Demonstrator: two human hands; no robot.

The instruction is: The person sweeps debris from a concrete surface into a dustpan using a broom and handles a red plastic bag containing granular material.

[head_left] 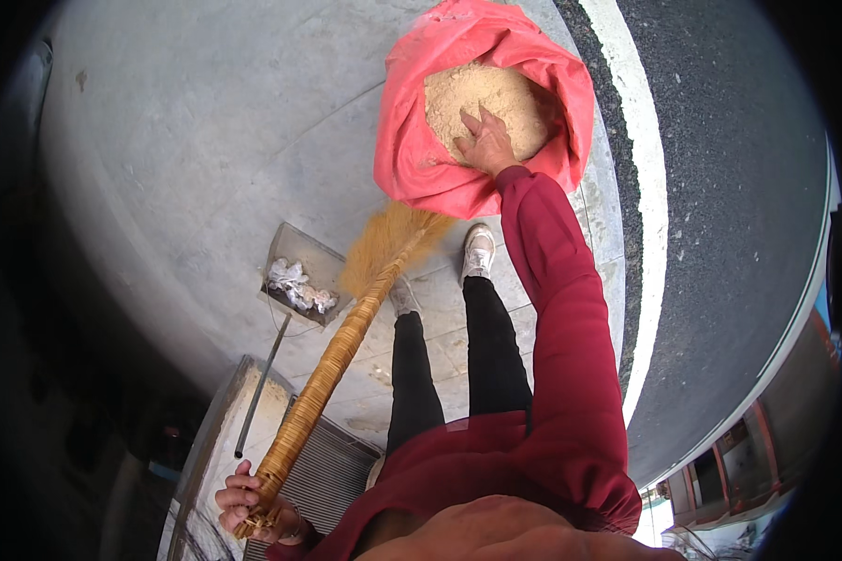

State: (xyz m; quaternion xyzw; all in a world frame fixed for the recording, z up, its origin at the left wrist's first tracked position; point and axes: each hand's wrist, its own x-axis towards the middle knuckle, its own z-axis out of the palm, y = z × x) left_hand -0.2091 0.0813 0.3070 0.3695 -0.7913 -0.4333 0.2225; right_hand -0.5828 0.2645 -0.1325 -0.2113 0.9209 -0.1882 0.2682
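Observation:
A long broom [322, 371] with a wrapped straw handle slants across the view, and my left hand [255, 505] is closed around its upper end. Its fan of tan bristles [381, 245] reaches down beside my foot, close to the bag. My right arm stretches forward to a large red plastic bag [405, 140] with its mouth wide apart. Inside lies a pale tan, crumbly powder like sawdust [468, 84]. Over it, my right hand [486, 145] has its fingers spread, the tips touching the powder; nothing shows in its grasp.
A dustpan [316, 251] holding crumpled white scraps [297, 285] lies left of the broom, its dark handle [260, 393] pointing back toward me. A box-like ridged metal unit [323, 467] stands at lower left. On the right, grey pavement meets dark asphalt [720, 187] with a white line [647, 168].

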